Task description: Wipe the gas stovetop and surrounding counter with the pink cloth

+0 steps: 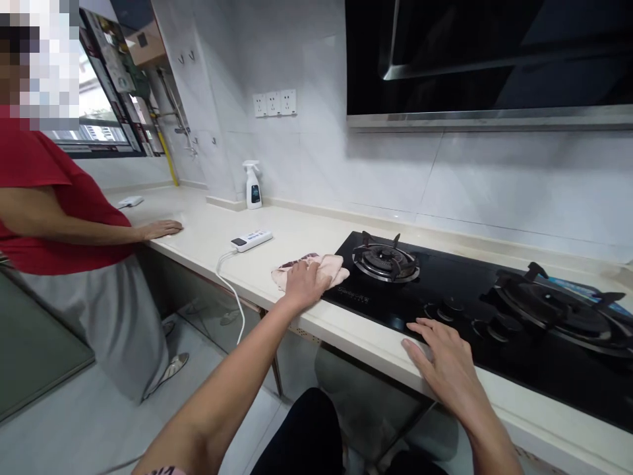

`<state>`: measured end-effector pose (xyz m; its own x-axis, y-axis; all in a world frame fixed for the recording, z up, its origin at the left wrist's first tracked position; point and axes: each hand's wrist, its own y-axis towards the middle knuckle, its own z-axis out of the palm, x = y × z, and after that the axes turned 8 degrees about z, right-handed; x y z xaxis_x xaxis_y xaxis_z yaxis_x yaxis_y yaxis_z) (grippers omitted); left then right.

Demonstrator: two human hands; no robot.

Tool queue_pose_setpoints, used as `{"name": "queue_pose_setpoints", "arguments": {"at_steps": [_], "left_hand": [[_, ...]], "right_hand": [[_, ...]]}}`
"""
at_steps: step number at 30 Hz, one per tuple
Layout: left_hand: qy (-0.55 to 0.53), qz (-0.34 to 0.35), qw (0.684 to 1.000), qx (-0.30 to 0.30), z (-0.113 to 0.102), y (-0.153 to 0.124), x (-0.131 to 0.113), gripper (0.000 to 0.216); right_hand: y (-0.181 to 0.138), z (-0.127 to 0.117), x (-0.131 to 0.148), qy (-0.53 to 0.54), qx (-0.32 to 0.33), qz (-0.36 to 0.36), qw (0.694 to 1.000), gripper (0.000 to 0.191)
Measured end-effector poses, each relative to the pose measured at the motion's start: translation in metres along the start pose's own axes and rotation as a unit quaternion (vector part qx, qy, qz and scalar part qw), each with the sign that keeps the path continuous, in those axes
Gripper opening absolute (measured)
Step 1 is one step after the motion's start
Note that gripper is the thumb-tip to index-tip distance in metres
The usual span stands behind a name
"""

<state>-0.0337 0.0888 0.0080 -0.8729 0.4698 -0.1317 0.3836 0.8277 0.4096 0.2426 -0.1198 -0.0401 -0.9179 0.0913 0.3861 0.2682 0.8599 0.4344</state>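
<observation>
My left hand (pixel 304 288) is pressed on a crumpled pale pink cloth (pixel 332 267) with a dark patterned patch, its fingers curled over the fabric. The cloth lies on the white countertop against the left edge of the black gas hob (pixel 341 290). Farther right, my right hand (pixel 444 356) is at the counter's front edge, fingers apart and holding nothing. Its fingertips reach the front of the hob, just left of and below the control knobs (pixel 450 307).
A white power strip (pixel 252 240) with a trailing cable and a spray bottle (pixel 253 185) stand left of the cloth. Two burners (pixel 386 257) carry pan supports. A range hood (pixel 484 59) overhangs the hob. At left, a person in red (pixel 74 185) rests a hand on the counter.
</observation>
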Motion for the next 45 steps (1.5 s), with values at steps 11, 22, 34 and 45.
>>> {"name": "queue_pose_setpoints", "arguments": {"at_steps": [11, 22, 34, 45], "left_hand": [[-0.039, 0.068, 0.995, -0.053, -0.023, -0.081, 0.026, 0.038], [-0.025, -0.021, 0.998, -0.060, -0.016, -0.050, 0.104, 0.045], [-0.005, -0.071, 0.990, -0.124, -0.015, -0.050, 0.119, 0.049], [-0.010, -0.053, 0.972, -0.230, 0.014, -0.090, 0.065, 0.038]], "right_hand": [[-0.002, -0.003, -0.001, -0.009, 0.007, -0.008, 1.000, 0.045], [-0.003, 0.000, -0.006, -0.022, 0.005, -0.014, 1.000, 0.049], [-0.002, 0.003, -0.005, -0.014, 0.000, -0.006, 1.000, 0.050], [-0.002, 0.007, -0.008, -0.026, -0.011, -0.011, 1.000, 0.050]]}}
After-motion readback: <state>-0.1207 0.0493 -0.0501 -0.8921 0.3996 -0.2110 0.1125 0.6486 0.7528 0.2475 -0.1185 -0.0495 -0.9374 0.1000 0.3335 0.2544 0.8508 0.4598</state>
